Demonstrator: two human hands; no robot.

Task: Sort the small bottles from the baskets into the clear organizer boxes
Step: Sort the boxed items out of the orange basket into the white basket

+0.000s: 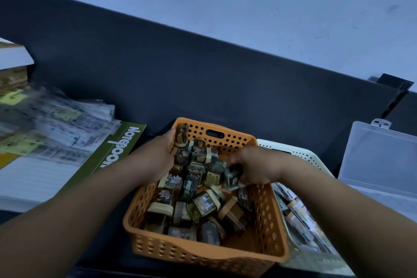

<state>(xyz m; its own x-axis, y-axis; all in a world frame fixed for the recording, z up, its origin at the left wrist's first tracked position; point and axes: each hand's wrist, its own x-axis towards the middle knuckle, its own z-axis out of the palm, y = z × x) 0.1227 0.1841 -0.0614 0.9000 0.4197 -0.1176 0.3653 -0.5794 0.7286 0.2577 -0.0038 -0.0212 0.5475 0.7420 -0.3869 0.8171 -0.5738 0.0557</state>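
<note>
I'm reaching into the orange basket [204,253] of small bottles [206,203], left hand [155,157] curling round an amber bottle [182,135], right hand [256,167] pinching a greenish bottle [232,177]. They're seeming light, hard, slick (maybe breakable), so I'm gripping across their flat sides.

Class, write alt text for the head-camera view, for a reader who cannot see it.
Two hands reach into an orange basket heaped with small bottles: the left hand holds an amber bottle at the far rim, the right hand grips a greenish bottle. A white basket and a clear organizer box sit to the right, papers to the left.
</note>
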